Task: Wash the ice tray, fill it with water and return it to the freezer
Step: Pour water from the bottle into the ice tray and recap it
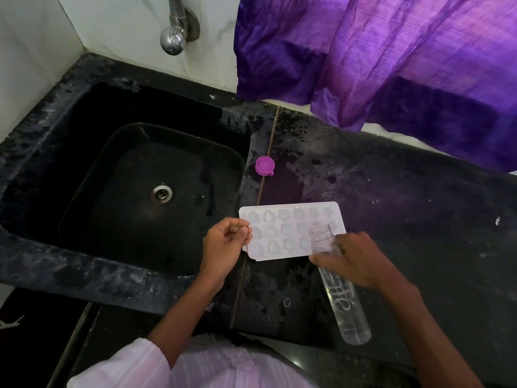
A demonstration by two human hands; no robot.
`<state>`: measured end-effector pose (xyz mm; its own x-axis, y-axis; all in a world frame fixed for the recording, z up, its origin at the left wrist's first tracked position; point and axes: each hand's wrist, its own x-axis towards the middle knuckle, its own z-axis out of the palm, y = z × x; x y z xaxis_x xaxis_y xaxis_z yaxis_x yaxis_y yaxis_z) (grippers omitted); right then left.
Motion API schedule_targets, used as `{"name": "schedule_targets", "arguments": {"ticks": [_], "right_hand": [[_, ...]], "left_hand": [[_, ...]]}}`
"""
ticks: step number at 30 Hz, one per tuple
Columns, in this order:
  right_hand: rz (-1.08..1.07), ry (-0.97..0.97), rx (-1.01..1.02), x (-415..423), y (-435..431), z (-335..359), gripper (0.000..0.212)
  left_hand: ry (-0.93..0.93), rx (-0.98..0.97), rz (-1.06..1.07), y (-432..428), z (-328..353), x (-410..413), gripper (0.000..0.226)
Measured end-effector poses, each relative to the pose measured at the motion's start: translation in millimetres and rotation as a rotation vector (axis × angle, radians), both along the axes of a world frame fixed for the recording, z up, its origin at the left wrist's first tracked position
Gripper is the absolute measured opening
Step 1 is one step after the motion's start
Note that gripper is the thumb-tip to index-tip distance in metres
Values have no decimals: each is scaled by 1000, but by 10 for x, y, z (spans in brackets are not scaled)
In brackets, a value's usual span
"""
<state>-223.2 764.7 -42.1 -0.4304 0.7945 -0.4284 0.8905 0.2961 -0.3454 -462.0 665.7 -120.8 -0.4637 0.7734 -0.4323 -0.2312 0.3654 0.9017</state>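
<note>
A white ice tray (pixel 288 222) with several small moulded cells lies flat on the black counter just right of the sink. My left hand (pixel 225 242) pinches the tray's left edge, fingers curled. My right hand (pixel 354 260) grips a clear plastic bottle (pixel 340 298) near its neck. The bottle is tilted, its open mouth over the tray's right end, with some water left at its base. The cells look wet or filled; I cannot tell how full.
A purple bottle cap (pixel 264 165) sits on the counter above the tray. The black sink (pixel 84 113) with its drain (pixel 160 193) lies to the left, a steel tap (pixel 174 35) above it. A purple cloth (pixel 391 60) hangs over the wet counter (pixel 405 219).
</note>
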Motion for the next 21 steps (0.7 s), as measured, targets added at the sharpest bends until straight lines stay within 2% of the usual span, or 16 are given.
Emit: {"name": "schedule_targets", "arguments": {"ticks": [4,8,15,19,21], "right_hand": [[21,-3,17,5,-24,-62,80],[26,-18,18,-27,-56,-63,77],[44,-28,30,-124,-107,-40,56],[30,-17,-12,-153,-117,-86,70],[16,-19,-20,-149,-116,-107,69]], "left_hand": [[3,2,1,-12,2,-2,11],[-7,10,3,-18,1,4,12],[-20,20,6,-18,7,7,11],[-28,13,8,-21,14,8,11],[-28,13,9,-21,16,9,11]]}}
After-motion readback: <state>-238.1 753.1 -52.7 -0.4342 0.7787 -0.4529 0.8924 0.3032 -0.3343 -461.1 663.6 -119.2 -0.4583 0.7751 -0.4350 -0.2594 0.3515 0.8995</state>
